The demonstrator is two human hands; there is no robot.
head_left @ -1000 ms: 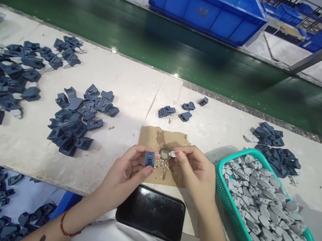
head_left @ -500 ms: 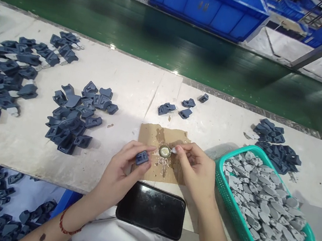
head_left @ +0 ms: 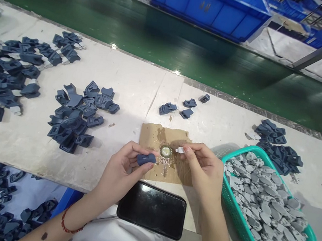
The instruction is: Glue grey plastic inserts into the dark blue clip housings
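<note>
Between thumb and fingers, my left hand [head_left: 124, 166] grips a dark blue plastic part [head_left: 146, 159], its smooth side up. My right hand [head_left: 202, 168] pinches a small light grey plastic piece [head_left: 180, 150], which points left toward the blue part without touching it. Between the two hands, a small round dish [head_left: 166, 151] of shiny, pale liquid sits on a brown cardboard sheet [head_left: 150, 134]. Drips and wet spots mark the cardboard around it. Just below lies a black phone [head_left: 151, 210], screen up.
A green basket [head_left: 230, 196] of grey pieces stands at right. Dark blue parts lie in piles [head_left: 71, 122] on the left, a few [head_left: 187, 113] behind the cardboard, more [head_left: 279, 157] at far right. Beyond the table run a green conveyor belt [head_left: 126, 29] and a blue crate [head_left: 206, 7].
My right hand has drawn the grey piece away from the dish, up and to the right. My left hand has turned the blue part so its smooth side shows instead of its hollow side.
</note>
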